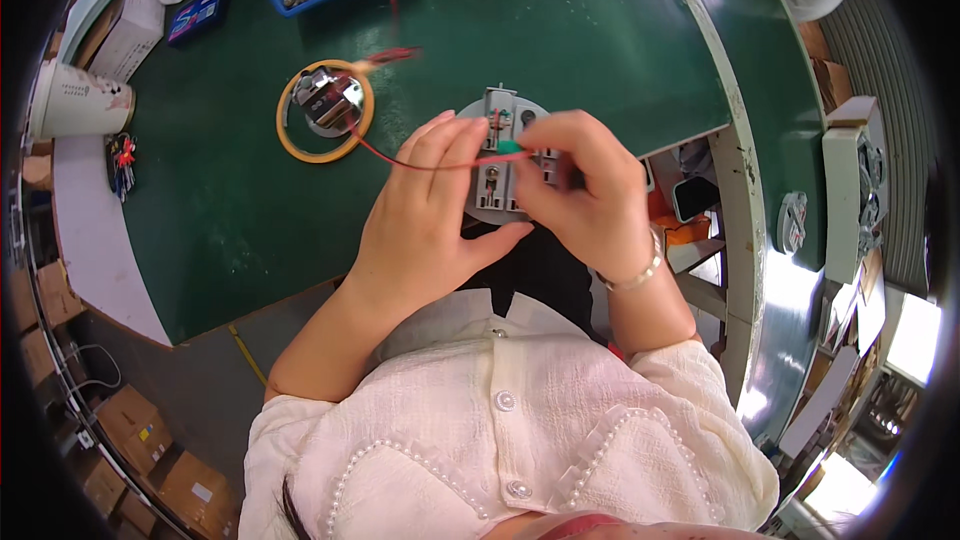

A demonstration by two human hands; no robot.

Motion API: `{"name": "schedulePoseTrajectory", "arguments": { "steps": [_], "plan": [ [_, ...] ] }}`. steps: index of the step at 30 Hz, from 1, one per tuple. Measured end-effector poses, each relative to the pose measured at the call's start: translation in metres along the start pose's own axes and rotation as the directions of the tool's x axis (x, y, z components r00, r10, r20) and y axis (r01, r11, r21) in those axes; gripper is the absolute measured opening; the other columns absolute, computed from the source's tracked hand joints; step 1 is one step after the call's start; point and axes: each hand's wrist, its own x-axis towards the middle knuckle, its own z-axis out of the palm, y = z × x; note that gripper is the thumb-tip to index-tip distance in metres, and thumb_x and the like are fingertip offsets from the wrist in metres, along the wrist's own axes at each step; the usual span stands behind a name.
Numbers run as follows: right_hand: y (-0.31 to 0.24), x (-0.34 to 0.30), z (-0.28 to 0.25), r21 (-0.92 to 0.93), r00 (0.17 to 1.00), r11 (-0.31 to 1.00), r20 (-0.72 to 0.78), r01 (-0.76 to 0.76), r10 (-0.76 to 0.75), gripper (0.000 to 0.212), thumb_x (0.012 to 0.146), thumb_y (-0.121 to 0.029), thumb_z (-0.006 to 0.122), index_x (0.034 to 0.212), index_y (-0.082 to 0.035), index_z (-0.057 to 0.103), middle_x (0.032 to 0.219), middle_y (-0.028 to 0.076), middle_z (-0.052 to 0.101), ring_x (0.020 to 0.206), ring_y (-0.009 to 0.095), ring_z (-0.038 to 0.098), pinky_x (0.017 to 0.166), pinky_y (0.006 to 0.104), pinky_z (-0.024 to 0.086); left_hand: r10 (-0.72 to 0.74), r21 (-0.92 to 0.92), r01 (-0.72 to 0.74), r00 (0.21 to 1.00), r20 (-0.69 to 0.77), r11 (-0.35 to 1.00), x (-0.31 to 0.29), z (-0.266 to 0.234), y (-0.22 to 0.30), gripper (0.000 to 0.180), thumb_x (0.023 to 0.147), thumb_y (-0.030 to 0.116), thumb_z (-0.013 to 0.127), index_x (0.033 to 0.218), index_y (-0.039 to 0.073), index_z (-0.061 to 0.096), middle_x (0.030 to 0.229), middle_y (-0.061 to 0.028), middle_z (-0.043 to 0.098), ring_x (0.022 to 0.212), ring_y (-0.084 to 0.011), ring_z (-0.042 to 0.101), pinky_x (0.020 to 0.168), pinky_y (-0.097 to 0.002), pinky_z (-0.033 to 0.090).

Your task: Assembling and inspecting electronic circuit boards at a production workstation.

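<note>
Both the left hand (420,205), lying open, and the right hand (595,175), pinching a red wire (425,168), are working at a grey housing (491,198) by the near edge of the table (560,40), where a shifting metal piece (332,105) could be tugging the wire loose.

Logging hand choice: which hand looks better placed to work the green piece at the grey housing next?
Probably the right hand: its fingers curl beside the green piece, while the left hand lies at the left side of the grey housing.
</note>
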Motion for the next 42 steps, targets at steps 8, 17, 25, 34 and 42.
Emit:
{"name": "schedulePoseTrajectory", "arguments": {
  "steps": [8, 17, 25, 34, 42],
  "plan": [
    [-0.001, -0.023, -0.002, 0.008, 0.984, 0.995, 0.145, 0.102, -0.102, 0.029, 0.076, 0.008, 0.077, 0.101, -0.003, 0.066, 0.098, 0.006, 0.07, 0.068, 0.012, 0.062, 0.054, 0.0239, 0.048, -0.047, -0.048, 0.048, 0.999, 0.02, 0.998, 0.0, 0.0, 0.001, 0.082, 0.072, 0.024, 0.088, 0.141, 0.001, 0.051, 0.14, -0.0168, 0.049, 0.135, -0.0391, 0.05, 0.109, -0.0466, 0.048],
    [-0.004, -0.025, 0.006, -0.001, 0.975, 0.987, 0.156, 0.163, -0.16, 0.031, 0.077, 0.008, 0.076, 0.103, -0.003, 0.065, 0.099, 0.008, 0.07, 0.07, 0.016, 0.065, 0.056, 0.0256, 0.051, -0.035, -0.018, 0.036, 0.999, 0.036, 0.999, -0.001, 0.002, -0.002, 0.08, 0.069, 0.021, 0.088, 0.139, 0.001, 0.053, 0.14, -0.0159, 0.049, 0.135, -0.0387, 0.05, 0.107, -0.0458, 0.051],
    [-0.002, -0.026, 0.002, -0.06, 0.968, 0.981, 0.183, 0.186, -0.172, 0.029, 0.077, -0.001, 0.08, 0.102, -0.007, 0.066, 0.097, 0.006, 0.07, 0.069, 0.02, 0.068, 0.057, 0.0303, 0.056, -0.022, -0.031, 0.023, 1.0, 0.02, 0.999, -0.003, 0.002, -0.001, 0.081, 0.068, 0.021, 0.088, 0.139, 0.001, 0.054, 0.14, -0.0157, 0.049, 0.135, -0.0389, 0.05, 0.106, -0.045, 0.051],
    [0.001, -0.033, -0.021, 0.013, 0.982, 1.0, 0.187, 0.021, -0.023, 0.03, 0.077, 0.011, 0.074, 0.102, -0.002, 0.066, 0.101, 0.009, 0.071, 0.065, 0.011, 0.061, 0.055, 0.0237, 0.049, -0.026, -0.033, 0.027, 0.999, 0.03, 0.999, -0.003, 0.001, 0.0, 0.084, 0.07, 0.025, 0.089, 0.141, 0.002, 0.051, 0.14, -0.0151, 0.048, 0.135, -0.0384, 0.049, 0.106, -0.0456, 0.05],
    [0.001, -0.036, -0.012, -0.027, 0.983, 0.992, 0.141, 0.123, -0.118, 0.03, 0.077, 0.01, 0.074, 0.103, -0.004, 0.066, 0.1, 0.008, 0.071, 0.063, 0.011, 0.059, 0.054, 0.0231, 0.047, -0.013, -0.011, 0.013, 1.0, 0.023, 1.0, -0.003, 0.002, -0.001, 0.086, 0.07, 0.027, 0.09, 0.143, 0.002, 0.05, 0.141, -0.0146, 0.047, 0.135, -0.0384, 0.048, 0.107, -0.0458, 0.049]
  ]
}}
